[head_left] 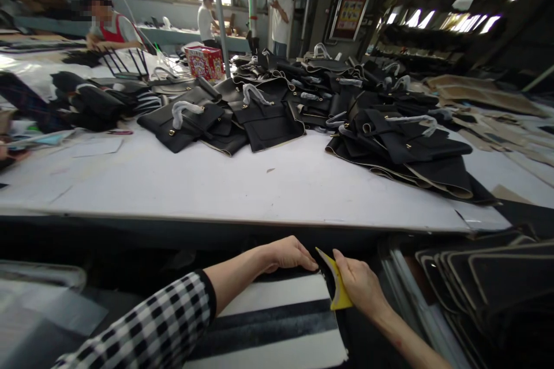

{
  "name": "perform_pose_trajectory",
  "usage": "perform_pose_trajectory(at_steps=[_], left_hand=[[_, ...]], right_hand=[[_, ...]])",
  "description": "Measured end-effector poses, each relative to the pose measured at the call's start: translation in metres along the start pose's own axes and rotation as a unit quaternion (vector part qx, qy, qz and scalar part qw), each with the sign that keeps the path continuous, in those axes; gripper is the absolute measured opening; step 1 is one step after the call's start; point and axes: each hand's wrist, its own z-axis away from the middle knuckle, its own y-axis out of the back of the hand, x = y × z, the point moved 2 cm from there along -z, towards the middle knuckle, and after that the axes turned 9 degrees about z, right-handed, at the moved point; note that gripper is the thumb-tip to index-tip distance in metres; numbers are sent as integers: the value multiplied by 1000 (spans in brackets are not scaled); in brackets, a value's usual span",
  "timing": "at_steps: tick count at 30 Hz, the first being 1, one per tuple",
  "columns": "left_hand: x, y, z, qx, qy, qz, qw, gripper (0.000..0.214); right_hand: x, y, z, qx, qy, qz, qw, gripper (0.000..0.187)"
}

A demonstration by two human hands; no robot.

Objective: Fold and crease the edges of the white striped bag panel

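My right hand (359, 279) grips a curved yellow piece (343, 295), flat and thin-edged like a scraper, with a paler inner face. It is held upright at the right edge of a flat panel (294, 351) with white bands and a dark stripe. My left hand (291, 255) is closed, its fingertips pinching at the panel's far right corner. Dark material borders the panel along its right side. The panel's near left part runs under my checked sleeve and out of the picture.
Beyond the white table's front edge (173, 220) lie heaps of black bags (272, 127) with wrapped handles. Stacked dark panels (511, 277) stand close on my right. Clear plastic sheeting (47, 317) is at lower left. A red box (204, 63) and several people are farther back.
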Motion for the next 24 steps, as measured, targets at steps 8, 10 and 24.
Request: perform_pose_trajectory(at_steps=[8, 10, 24], left_hand=[[5, -2, -10, 22, 42, -83, 995, 25], [7, -6, -9, 31, 27, -114, 993, 19], [7, -8, 20, 18, -9, -252, 968, 103]], right_hand=[[-12, -5, -2, -8, 32, 67, 997, 66], [-13, -4, 0, 3, 42, 114, 993, 66], [-31, -1, -8, 42, 273, 440, 855, 39]])
